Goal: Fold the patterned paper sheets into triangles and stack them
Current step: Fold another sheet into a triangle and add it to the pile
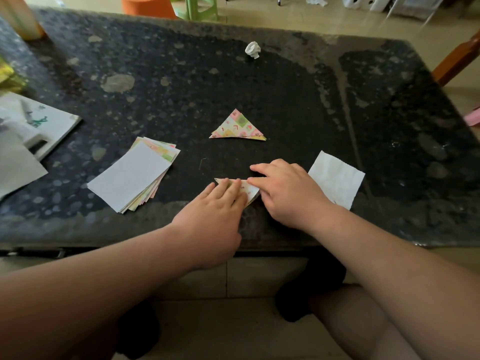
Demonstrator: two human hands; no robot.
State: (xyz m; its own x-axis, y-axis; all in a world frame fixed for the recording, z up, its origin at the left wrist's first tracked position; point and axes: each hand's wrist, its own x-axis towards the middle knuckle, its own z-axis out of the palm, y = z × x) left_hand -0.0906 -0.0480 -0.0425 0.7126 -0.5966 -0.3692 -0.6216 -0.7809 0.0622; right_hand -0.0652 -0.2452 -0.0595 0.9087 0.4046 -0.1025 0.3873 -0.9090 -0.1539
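Observation:
A folded patterned triangle (238, 126) lies flat near the middle of the dark stone table (285, 100). Closer to me, a second folded paper (250, 188) lies under both hands. My left hand (217, 211) presses its straight fingers on the left part of that paper. My right hand (285, 188) presses down on its right part, index finger stretched along the top edge. A stack of unfolded patterned sheets (135, 175), white side up, sits to the left. A single white-side-up sheet (336, 179) lies just right of my right hand.
A crumpled white paper ball (252, 49) sits at the far middle of the table. A white booklet and loose paper (31, 131) lie at the left edge. An orange stool (148, 6) and a green stool (200, 7) stand beyond the table.

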